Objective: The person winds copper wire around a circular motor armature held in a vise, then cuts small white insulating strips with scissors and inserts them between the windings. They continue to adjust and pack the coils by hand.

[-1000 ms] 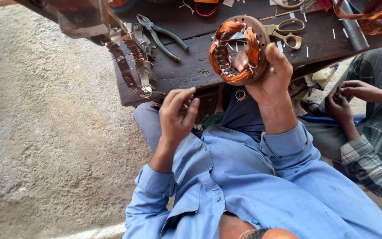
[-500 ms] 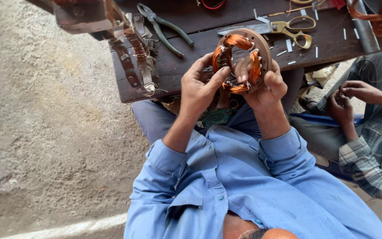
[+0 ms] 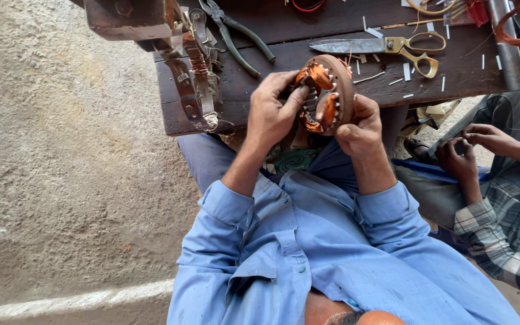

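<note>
The round motor ring (image 3: 327,93) is held up just in front of the near edge of the dark workbench (image 3: 332,36). Open ground lies left of the bench; another person's hands (image 3: 473,147) are close on the right. The left hand (image 3: 272,111) pinches the ring's side. The right hand (image 3: 361,127) grips its bottom. Shiny copper wire loops fill the brown ring. Scissors (image 3: 386,47) lie behind it.

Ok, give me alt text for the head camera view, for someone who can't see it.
Both hands, left hand and right hand, hold a round stator with copper windings over a dark wooden bench carrying scissors and pliers.
</note>
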`<action>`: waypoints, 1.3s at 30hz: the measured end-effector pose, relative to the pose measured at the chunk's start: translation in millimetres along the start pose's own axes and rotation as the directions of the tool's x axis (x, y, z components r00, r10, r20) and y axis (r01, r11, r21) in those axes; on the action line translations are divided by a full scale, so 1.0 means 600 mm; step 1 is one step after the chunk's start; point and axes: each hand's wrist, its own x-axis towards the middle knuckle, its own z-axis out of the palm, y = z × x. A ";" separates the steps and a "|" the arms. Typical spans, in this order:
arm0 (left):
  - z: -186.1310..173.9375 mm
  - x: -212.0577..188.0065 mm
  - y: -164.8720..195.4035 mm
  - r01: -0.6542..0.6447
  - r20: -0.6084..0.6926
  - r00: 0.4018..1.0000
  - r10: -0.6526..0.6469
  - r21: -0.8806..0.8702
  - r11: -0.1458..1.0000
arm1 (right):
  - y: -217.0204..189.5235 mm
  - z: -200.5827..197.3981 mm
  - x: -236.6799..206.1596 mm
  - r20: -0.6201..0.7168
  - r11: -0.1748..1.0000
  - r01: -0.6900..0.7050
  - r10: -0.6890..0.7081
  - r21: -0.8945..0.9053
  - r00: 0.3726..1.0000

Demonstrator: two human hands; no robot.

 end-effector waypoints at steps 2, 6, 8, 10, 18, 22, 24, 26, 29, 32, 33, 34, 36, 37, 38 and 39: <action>-0.003 0.014 -0.007 0.005 0.021 1.000 -0.006 0.055 0.998 | 0.009 -0.012 0.003 -0.037 0.996 -0.018 0.015 -0.083 0.999; -0.002 0.031 -0.009 0.050 0.075 0.996 -0.055 0.074 0.996 | 0.004 -0.025 0.000 -0.021 0.996 -0.044 0.042 -0.078 0.999; 0.003 0.033 -0.006 0.006 0.058 0.998 -0.013 0.131 0.991 | 0.001 -0.026 -0.001 -0.032 0.991 -0.061 0.057 -0.118 0.998; 0.008 0.030 -0.004 0.007 0.047 0.999 -0.015 0.176 0.984 | 0.002 -0.026 -0.001 -0.047 0.988 -0.063 0.056 -0.145 0.997; 0.004 0.042 -0.026 0.007 0.041 0.999 -0.009 0.045 0.999 | 0.001 -0.018 0.018 -0.051 0.987 -0.071 0.064 -0.145 0.997; -0.016 0.054 -0.029 0.024 0.127 0.992 -0.024 0.005 1.000 | -0.017 0.012 0.033 -0.035 0.960 -0.114 0.109 -0.256 0.993; -0.024 0.049 -0.030 -0.049 0.144 0.989 0.047 0.011 0.999 | -0.027 0.031 0.032 0.024 0.857 -0.036 0.057 -0.514 0.998; -0.034 0.038 -0.031 0.108 0.100 0.991 -0.091 -0.178 0.978 | -0.035 0.041 0.046 0.195 0.544 0.182 -0.033 -0.819 0.980; -0.031 0.009 -0.028 0.277 0.090 0.954 -0.286 -0.634 0.722 | -0.035 0.062 0.057 0.315 0.201 0.332 -0.114 -0.922 0.942; -0.019 -0.005 -0.027 0.219 0.096 0.969 -0.226 -0.753 0.621 | -0.037 0.074 0.068 0.385 0.062 0.388 -0.051 -0.920 0.921; -0.015 -0.007 -0.027 0.177 0.091 0.982 -0.165 -0.742 0.647 | -0.037 0.077 0.070 0.384 0.045 0.387 -0.056 -0.921 0.922; -0.010 -0.004 -0.028 0.188 0.078 0.977 -0.196 -0.743 0.643 | -0.036 0.079 0.071 0.389 0.029 0.391 -0.059 -0.920 0.919; -0.004 -0.005 -0.030 0.215 0.053 0.963 -0.266 -0.744 0.633 | -0.036 0.078 0.070 0.407 0.051 0.411 -0.072 -0.910 0.911; -0.003 -0.003 -0.033 0.211 0.046 0.962 -0.269 -0.749 0.628 | -0.038 0.072 0.070 0.415 0.081 0.422 -0.089 -0.903 0.905; -0.002 -0.001 -0.035 0.208 0.044 0.962 -0.269 -0.756 0.621 | -0.041 0.066 0.070 0.420 0.106 0.431 -0.109 -0.896 0.901; -0.001 0.000 -0.037 0.207 0.042 0.961 -0.273 -0.762 0.614 | -0.041 0.058 0.071 0.349 0.113 0.374 -0.196 -0.920 0.917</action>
